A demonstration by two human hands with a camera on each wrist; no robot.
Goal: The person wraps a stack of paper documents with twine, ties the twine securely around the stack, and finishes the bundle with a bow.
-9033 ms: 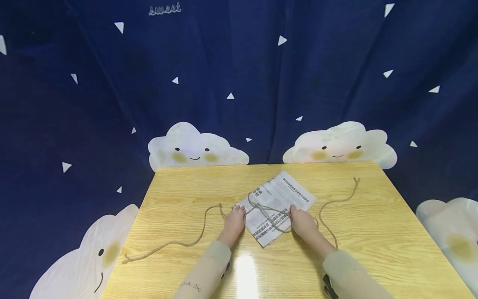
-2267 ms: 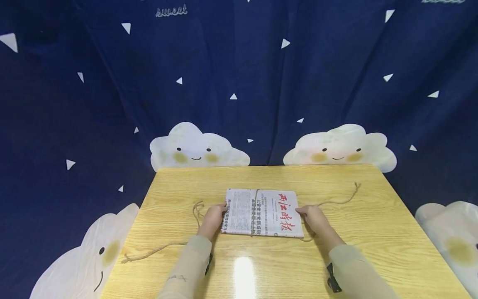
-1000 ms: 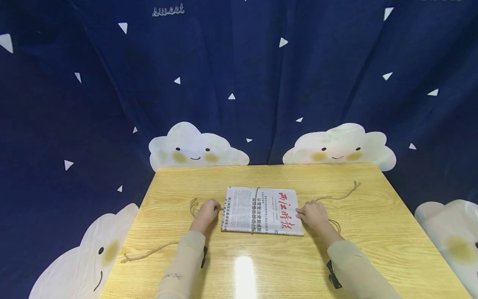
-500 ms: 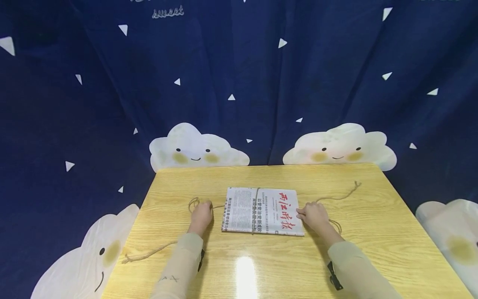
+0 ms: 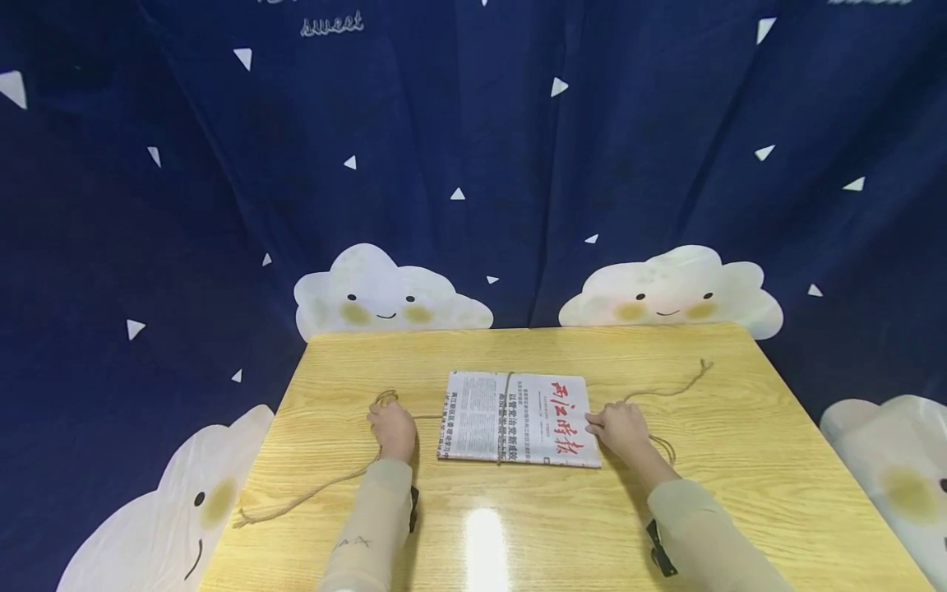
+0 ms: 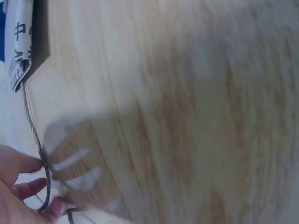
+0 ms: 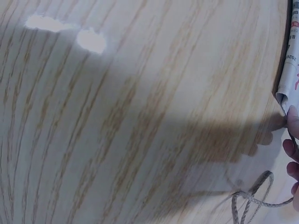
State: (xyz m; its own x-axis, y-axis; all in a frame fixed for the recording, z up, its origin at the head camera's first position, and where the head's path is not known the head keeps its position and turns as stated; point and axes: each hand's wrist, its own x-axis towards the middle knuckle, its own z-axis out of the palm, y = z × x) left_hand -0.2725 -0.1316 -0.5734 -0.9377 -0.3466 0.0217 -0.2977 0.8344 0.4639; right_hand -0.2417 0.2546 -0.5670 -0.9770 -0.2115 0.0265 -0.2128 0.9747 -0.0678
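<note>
A folded newspaper bundle (image 5: 540, 419) lies flat mid-table, red title upward, with a strand of brown twine (image 5: 506, 419) across its middle. My left hand (image 5: 394, 429) is left of the bundle and holds twine that runs straight from the bundle's left end. In the left wrist view, this twine (image 6: 31, 123) leaves from under the newspaper (image 6: 21, 46) and passes between thumb and fingers. My right hand (image 5: 621, 427) is at the bundle's right edge, pinching twine there. In the right wrist view, its fingertips (image 7: 293, 122) sit right at the newspaper's corner (image 7: 289, 95). The bundle's underside is hidden.
A loose twine tail (image 5: 311, 493) trails toward the table's left front. Another tail (image 5: 676, 390) stretches to the back right, and a small loop (image 5: 668, 448) lies beside the right wrist. Behind the wooden table (image 5: 740, 493) hangs a dark blue curtain (image 5: 473, 123) with cloud prints.
Since the oldest frame, the bundle has been turned over and straightened. My left hand has moved leftward off the bundle, drawing the twine out straight. The right hand has barely moved in the last second.
</note>
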